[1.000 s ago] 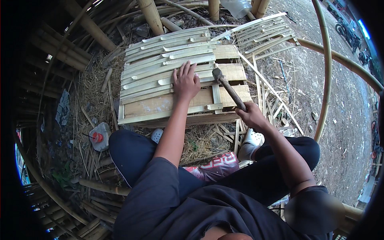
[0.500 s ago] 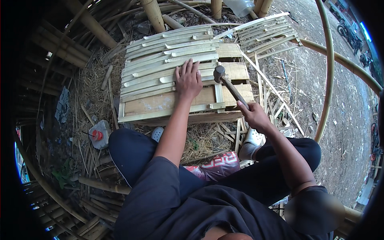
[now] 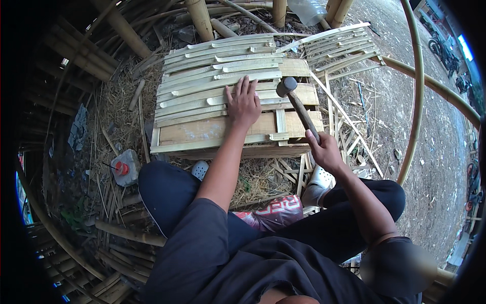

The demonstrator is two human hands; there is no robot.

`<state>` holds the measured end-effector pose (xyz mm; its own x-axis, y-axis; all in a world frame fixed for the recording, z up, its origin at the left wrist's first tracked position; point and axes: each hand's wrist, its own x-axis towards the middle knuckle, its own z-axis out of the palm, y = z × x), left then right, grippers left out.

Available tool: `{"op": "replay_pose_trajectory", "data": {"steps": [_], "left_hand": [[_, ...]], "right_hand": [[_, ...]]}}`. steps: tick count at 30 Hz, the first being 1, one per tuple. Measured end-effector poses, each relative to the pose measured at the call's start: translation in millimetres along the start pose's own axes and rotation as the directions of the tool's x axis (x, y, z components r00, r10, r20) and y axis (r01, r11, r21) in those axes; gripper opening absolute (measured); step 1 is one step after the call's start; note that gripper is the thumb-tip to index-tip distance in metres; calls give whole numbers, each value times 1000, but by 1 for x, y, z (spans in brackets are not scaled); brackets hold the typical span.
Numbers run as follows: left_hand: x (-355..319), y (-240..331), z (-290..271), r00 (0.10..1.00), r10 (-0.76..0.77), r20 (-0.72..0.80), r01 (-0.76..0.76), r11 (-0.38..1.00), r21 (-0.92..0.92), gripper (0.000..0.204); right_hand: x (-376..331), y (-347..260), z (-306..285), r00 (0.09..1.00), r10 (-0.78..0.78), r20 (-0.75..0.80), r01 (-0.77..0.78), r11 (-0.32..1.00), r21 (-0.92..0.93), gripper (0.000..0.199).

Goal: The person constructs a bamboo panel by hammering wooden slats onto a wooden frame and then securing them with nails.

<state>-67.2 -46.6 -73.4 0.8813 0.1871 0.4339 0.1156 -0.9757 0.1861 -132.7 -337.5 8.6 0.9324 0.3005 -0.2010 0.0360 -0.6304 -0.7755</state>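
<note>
My left hand lies flat on the bamboo slats, fingers spread and pointing away from me. The pale slats run side by side across a low wooden bench made of planks, and several have curled-up ends. In my right hand is a hammer, gripped round the lower part of its wooden handle. Its dark metal head hangs over the right ends of the slats, near a short upright strip. Whether the head touches the wood I cannot tell.
A slatted bamboo panel lies beyond the bench to the right. Curved bamboo poles rise at the right. A grey block with a red container on it sits at the left. Bamboo offcuts and straw litter the ground around my feet.
The hammer head has moved slightly up and to the right in the view. The bench and my left hand have shifted a little rightward too, as the view moved.
</note>
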Motion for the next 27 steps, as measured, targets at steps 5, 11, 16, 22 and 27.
{"op": "replay_pose_trajectory", "data": {"steps": [5, 11, 16, 22, 27], "left_hand": [[-3, -5, -7, 999, -10, 37, 12, 999, -40, 52], [5, -6, -6, 1000, 17, 19, -15, 997, -71, 53], [0, -3, -3, 1000, -3, 20, 4, 999, -41, 53], [-1, -1, -6, 1000, -4, 12, 4, 999, -44, 52], [-1, -1, -7, 1000, -10, 29, 11, 999, -40, 52]], "right_hand": [[-11, -16, -5, 954, -271, -127, 281, 957, 74, 43], [12, -4, 5, 997, -16, -72, 3, 984, -176, 67], [1, -17, -7, 997, 16, -81, -23, 995, -93, 68], [0, -5, -1, 999, 45, 6, -43, 976, -212, 68], [2, -4, -1, 999, 32, 4, -30, 970, -242, 69]]}}
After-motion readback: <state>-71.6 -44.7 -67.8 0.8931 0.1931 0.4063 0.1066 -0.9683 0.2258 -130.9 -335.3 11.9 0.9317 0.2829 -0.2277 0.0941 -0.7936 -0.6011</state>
